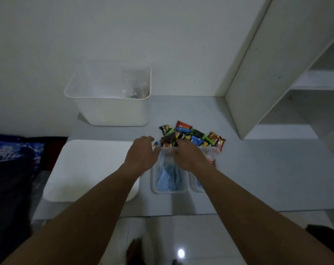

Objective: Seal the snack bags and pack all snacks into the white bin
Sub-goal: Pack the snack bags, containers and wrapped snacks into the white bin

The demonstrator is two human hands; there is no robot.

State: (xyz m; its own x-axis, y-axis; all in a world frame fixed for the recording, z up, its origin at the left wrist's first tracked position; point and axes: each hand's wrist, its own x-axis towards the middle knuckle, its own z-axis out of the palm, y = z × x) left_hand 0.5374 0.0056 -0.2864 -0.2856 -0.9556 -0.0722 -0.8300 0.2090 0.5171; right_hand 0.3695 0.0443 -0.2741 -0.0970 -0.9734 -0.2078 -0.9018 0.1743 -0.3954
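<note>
A clear zip bag (167, 178) with blue wrapped snacks lies flat on the white table, its mouth toward the far side. My left hand (142, 155) pinches the left end of its zip strip and my right hand (189, 156) presses on the strip further right. A second clear bag (196, 185) lies beside it, mostly hidden under my right forearm. Beyond both bags sits a pile of loose wrapped snacks (193, 137) in red, blue, green and brown. The white bin (109, 109) stands at the far left of the table, with something clear and crinkled inside.
A white lid (82, 169) lies flat on the table left of the bags. An open white shelf unit (288, 83) rises at the right. Dark blue fabric (13, 159) lies at the left edge. Glossy floor shows below the table's front edge.
</note>
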